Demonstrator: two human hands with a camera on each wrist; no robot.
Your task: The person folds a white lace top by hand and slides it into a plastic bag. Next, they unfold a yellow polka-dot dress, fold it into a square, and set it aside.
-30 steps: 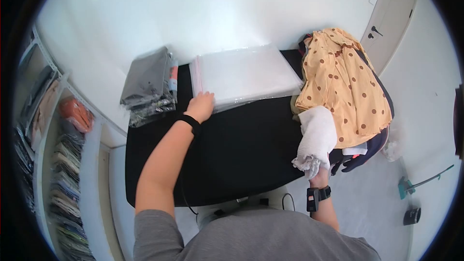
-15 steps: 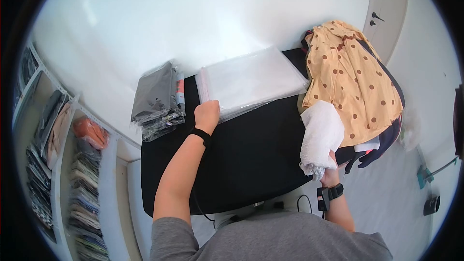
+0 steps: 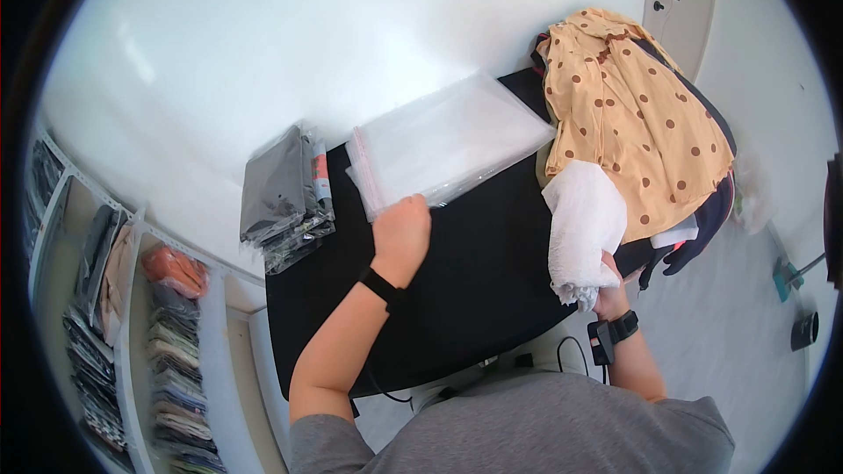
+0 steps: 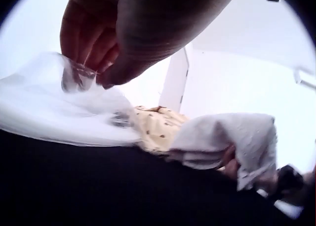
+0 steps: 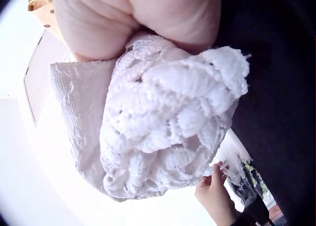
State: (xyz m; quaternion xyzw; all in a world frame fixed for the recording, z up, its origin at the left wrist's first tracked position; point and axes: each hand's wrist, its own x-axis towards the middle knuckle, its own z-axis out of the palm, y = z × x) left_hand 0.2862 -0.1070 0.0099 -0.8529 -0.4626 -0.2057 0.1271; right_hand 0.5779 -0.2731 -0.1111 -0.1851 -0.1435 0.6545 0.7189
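Observation:
My left hand (image 3: 404, 233) pinches the near edge of a clear plastic bag (image 3: 461, 140), at the front of a flat stack of such bags. In the left wrist view the thumb and fingers grip a crumpled bit of the clear film (image 4: 81, 75), lifted above the stack. Over at the right, my right hand (image 3: 613, 290) holds a folded white cloth garment (image 3: 587, 219) from below. Its ruffled, textured end (image 5: 168, 122) faces the right wrist camera, and the fingertips are hidden there behind the fabric.
Beyond the white garment lies a pile of clothes topped by a yellow dress with brown dots (image 3: 645, 132). Bagged dark clothes (image 3: 281, 189) are stacked at the black table's (image 3: 474, 290) left. Shelves of packed clothes (image 3: 180, 360) stand further left; a white wall is behind.
My left hand has drawn the bag's near edge toward me and to the right, skewing the top bag. The right hand keeps hold of the white garment. The head view has shifted.

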